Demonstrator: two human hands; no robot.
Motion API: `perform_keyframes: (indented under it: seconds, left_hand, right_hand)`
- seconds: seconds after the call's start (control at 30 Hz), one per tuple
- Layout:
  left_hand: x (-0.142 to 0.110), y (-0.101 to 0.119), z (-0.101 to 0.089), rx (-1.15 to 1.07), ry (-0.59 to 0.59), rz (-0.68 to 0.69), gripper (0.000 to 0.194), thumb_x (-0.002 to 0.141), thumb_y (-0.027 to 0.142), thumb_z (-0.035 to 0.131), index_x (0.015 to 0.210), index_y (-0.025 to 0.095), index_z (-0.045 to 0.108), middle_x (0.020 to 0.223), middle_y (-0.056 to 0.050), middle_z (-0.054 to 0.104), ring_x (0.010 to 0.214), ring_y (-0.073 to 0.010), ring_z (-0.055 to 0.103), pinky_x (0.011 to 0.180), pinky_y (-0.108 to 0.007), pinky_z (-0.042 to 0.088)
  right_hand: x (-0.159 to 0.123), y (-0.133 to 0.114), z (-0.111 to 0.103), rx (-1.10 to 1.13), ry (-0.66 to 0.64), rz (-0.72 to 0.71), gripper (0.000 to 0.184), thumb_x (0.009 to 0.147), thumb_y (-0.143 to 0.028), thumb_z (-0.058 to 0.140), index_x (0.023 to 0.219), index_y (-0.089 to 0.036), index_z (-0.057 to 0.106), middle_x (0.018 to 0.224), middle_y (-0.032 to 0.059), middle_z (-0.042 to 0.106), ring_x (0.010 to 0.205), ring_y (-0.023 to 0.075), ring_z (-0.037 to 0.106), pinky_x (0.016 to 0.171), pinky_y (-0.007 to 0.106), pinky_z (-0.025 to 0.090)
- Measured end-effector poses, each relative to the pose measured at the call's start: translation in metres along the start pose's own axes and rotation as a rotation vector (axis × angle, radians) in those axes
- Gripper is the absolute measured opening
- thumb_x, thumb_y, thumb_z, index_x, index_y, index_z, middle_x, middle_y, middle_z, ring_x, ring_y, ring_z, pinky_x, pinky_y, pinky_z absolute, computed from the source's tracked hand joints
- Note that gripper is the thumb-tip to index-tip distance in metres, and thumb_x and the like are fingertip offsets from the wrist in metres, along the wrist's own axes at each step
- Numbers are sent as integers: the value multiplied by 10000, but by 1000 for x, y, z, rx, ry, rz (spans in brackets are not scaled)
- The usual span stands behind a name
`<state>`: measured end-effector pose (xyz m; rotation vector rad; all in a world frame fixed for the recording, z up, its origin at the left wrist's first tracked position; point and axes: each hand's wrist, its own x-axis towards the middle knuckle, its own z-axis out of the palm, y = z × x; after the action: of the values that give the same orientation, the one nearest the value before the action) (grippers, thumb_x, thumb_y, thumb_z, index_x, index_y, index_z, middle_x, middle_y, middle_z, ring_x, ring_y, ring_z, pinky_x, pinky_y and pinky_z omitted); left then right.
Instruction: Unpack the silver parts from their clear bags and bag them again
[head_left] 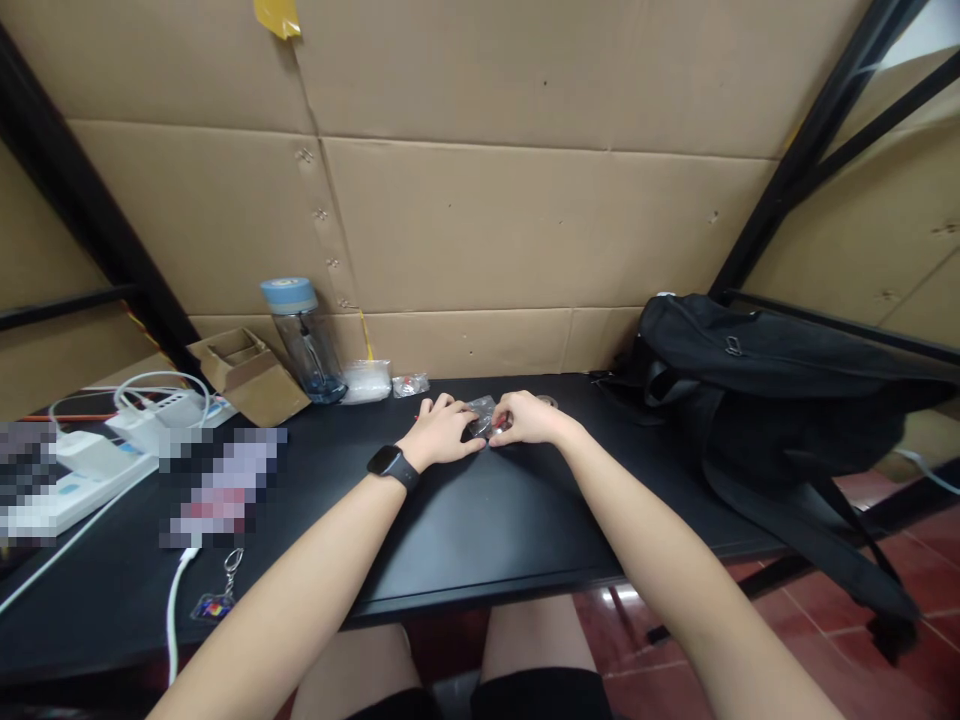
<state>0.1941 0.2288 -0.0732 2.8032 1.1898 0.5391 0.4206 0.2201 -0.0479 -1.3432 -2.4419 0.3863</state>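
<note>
A small clear plastic bag lies on the black table between my two hands. My left hand, a dark watch on its wrist, rests with its fingers spread; the index finger and thumb touch the bag's left side. Closed in a pinch at the bag's right side is my right hand. A small red thing shows at its fingertips, too small and covered to name. Just behind the right hand, part of a round, ring-like item is visible. Another bit of red peeks out by the left fingers.
Along the back stand an open cardboard box, a blue-lidded bottle and clear plastic packets. At left lie power strips, white cables and a keychain. A black backpack fills the right end, its strap hanging over the edge.
</note>
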Motion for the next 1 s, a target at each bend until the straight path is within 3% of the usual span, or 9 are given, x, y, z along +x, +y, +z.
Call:
perform_keyframes:
  seconds: [0.2, 0.37, 0.47, 0.7, 1.0]
  left_hand:
    - [0, 2, -3, 62, -59, 3, 502, 874, 641, 564, 1231, 314, 695, 1324, -84, 660, 1192, -357, 469, 978, -547, 340]
    - [0, 3, -5, 97, -79, -10, 498, 883, 635, 547, 1214, 295, 700, 1354, -78, 645, 1235, -358, 446, 975, -534, 340]
    - [-1, 5, -5, 106, -78, -13, 473, 891, 614, 547, 1205, 295, 701, 1354, -75, 642, 1230, -355, 446, 973, -526, 339]
    - [-2, 10, -7, 108, -60, -11, 522, 883, 584, 584, 1298, 273, 639, 1339, -99, 645, 1233, -356, 444, 974, -516, 346]
    - [-2, 9, -8, 86, -53, 18, 595, 864, 548, 627, 1398, 296, 554, 1344, -95, 644, 1235, -355, 448, 967, -509, 345]
  right_hand:
    - [4, -5, 3, -47, 104, 57, 340, 633, -437, 887, 764, -190, 694, 786, 15, 697, 722, 163, 621, 652, 245, 408]
    - [0, -2, -4, 126, -17, 54, 276, 634, -238, 876, 799, -181, 661, 772, -21, 684, 686, 132, 629, 642, 218, 413]
    - [1, 1, -2, 134, 7, 69, 238, 671, -188, 836, 780, -182, 624, 740, -42, 656, 670, 116, 608, 634, 212, 387]
    - [8, -3, 13, -143, 225, 147, 276, 746, -297, 812, 833, -209, 565, 890, -12, 638, 759, 129, 556, 631, 226, 295]
    - [16, -5, 25, -262, 253, 306, 284, 836, -420, 725, 861, -222, 523, 915, 23, 633, 743, 168, 577, 628, 257, 285]
